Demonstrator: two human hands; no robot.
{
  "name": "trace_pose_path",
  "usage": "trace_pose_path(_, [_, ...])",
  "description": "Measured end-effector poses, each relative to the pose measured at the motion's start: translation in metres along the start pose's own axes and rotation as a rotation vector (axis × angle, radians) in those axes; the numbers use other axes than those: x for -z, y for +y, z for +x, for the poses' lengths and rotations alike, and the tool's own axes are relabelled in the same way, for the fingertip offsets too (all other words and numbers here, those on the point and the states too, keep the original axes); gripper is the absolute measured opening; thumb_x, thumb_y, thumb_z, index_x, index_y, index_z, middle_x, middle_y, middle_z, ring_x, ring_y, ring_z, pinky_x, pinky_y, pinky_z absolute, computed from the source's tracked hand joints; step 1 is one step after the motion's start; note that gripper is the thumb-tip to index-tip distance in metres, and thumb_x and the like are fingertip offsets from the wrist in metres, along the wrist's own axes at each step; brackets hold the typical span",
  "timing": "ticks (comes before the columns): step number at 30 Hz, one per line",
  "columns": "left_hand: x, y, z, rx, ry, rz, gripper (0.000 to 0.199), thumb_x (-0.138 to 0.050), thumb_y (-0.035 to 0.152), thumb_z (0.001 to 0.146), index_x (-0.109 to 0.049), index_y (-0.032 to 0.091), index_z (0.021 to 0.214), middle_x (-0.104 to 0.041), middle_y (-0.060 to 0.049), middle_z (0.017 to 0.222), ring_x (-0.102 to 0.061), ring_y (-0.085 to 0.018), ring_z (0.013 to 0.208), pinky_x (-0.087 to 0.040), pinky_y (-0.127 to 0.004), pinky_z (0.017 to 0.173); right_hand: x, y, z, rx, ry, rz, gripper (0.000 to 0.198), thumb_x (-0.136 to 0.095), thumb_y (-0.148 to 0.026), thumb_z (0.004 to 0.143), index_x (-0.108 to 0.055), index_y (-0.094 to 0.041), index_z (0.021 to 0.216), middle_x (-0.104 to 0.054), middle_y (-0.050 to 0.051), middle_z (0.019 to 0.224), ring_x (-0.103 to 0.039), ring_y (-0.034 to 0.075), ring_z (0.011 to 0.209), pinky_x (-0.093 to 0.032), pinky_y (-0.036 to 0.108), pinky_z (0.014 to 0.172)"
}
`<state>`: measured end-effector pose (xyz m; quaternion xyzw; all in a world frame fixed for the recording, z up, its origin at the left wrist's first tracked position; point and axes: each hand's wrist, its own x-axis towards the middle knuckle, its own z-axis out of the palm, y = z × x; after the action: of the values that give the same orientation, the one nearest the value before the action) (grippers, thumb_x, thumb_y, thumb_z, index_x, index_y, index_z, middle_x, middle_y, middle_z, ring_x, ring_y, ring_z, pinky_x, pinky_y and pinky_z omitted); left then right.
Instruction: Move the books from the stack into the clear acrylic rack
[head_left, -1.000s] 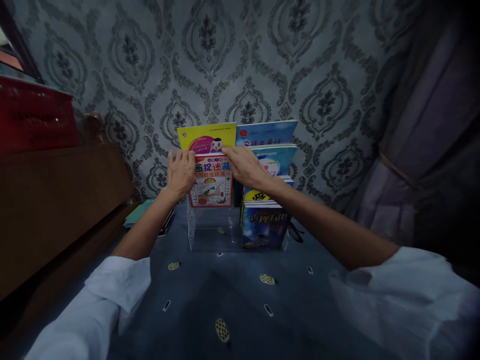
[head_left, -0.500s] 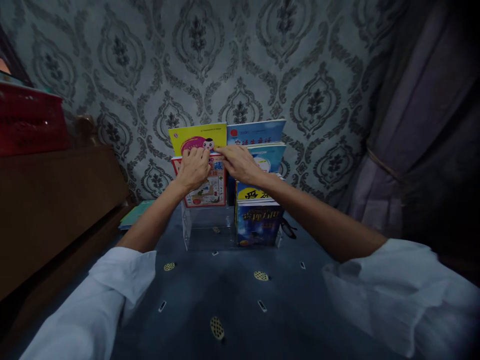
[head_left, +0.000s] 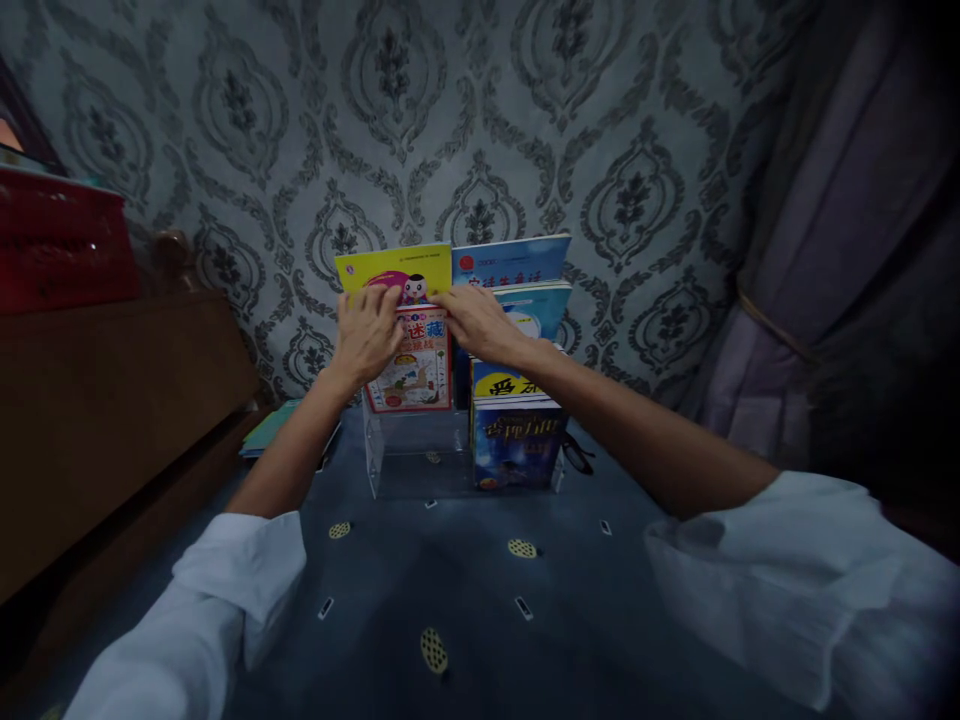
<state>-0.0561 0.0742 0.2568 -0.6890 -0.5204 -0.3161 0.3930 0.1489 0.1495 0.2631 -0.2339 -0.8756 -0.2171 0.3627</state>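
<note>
A red-bordered picture book [head_left: 412, 375] stands upright in a clear acrylic book rack [head_left: 420, 480]. My left hand [head_left: 367, 335] is at its upper left, fingers curled over the top edge; the thumb is hidden. At the book's top right corner, my right hand [head_left: 480, 320] grips with bent fingers, tips close together. Behind it rises a yellow book [head_left: 390, 262] with a cartoon face. To the right stand a blue book [head_left: 517, 260], a light blue book [head_left: 551, 308], a yellow-and-blue book [head_left: 499, 382] and a dark blue book [head_left: 517, 450] in front.
The rack stands on a dark blue patterned cloth [head_left: 375, 620] against a wallpapered wall. Dark glasses [head_left: 577, 455] lie right of it, and thin green books [head_left: 270, 430] lie left. A red basket [head_left: 64, 235] sits on brown wooden furniture [head_left: 112, 400]; a curtain [head_left: 780, 330] hangs right.
My left hand has slid left along the book's top edge, uncovering more of its cover. My right hand stays at the top right corner.
</note>
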Motion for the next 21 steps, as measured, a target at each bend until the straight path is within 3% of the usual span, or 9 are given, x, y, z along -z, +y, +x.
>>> trace_pose_path(3, [-0.006,-0.018,-0.019,0.200,0.210,-0.177,0.054,-0.057,0.034,0.093,-0.041,0.017,0.142,-0.051,-0.018,0.142,-0.046,-0.033,0.134,-0.034,-0.049,0.115,0.002,-0.003,-0.001,-0.024,-0.024,-0.010,0.037,-0.039,-0.017,0.097,-0.061,-0.017,0.127,-0.067,0.014,0.121,-0.055,0.031,0.115,-0.039,0.044,0.099])
trace_pose_path(5, [-0.017,-0.030,-0.032,0.331,0.251,-0.369,0.051,-0.054,0.038,0.094,-0.042,0.016,0.138,-0.056,-0.018,0.134,-0.054,-0.030,0.127,-0.042,-0.046,0.110,0.003,-0.004,-0.001,-0.035,-0.029,-0.015,0.038,-0.040,-0.017,0.096,-0.061,-0.018,0.128,-0.067,0.013,0.120,-0.055,0.031,0.114,-0.039,0.044,0.098])
trace_pose_path(8, [-0.034,-0.046,-0.046,0.404,0.131,-0.699,0.040,-0.045,0.045,0.097,-0.051,0.016,0.124,-0.065,-0.014,0.119,-0.063,-0.026,0.112,-0.049,-0.043,0.102,0.003,-0.005,-0.002,-0.037,-0.020,-0.008,0.039,-0.039,-0.016,0.096,-0.061,-0.020,0.128,-0.067,0.013,0.121,-0.055,0.032,0.113,-0.039,0.046,0.099])
trace_pose_path(12, [-0.047,-0.058,-0.057,0.383,-0.014,-0.972,0.046,-0.047,0.053,0.095,-0.054,0.017,0.121,-0.066,-0.013,0.124,-0.063,-0.026,0.117,-0.052,-0.042,0.100,0.000,-0.005,-0.003,-0.035,-0.003,0.001,0.039,-0.040,-0.015,0.095,-0.060,-0.017,0.128,-0.066,0.014,0.121,-0.055,0.032,0.114,-0.040,0.046,0.100])
trace_pose_path(15, [-0.051,-0.062,-0.061,0.365,-0.082,-1.049,0.049,-0.047,0.055,0.094,-0.053,0.018,0.126,-0.064,-0.013,0.132,-0.060,-0.026,0.124,-0.052,-0.043,0.101,-0.002,-0.004,-0.003,-0.035,0.012,0.004,0.039,-0.041,-0.016,0.094,-0.060,-0.019,0.128,-0.066,0.013,0.122,-0.055,0.032,0.114,-0.040,0.048,0.100])
trace_pose_path(21, [-0.056,-0.065,-0.062,0.345,-0.034,-1.023,0.054,-0.048,0.054,0.093,-0.052,0.015,0.130,-0.062,-0.016,0.135,-0.058,-0.027,0.128,-0.046,-0.045,0.109,0.005,-0.011,-0.003,-0.063,-0.011,0.015,0.042,-0.039,-0.015,0.094,-0.060,-0.015,0.131,-0.067,0.016,0.122,-0.055,0.032,0.118,-0.041,0.049,0.103])
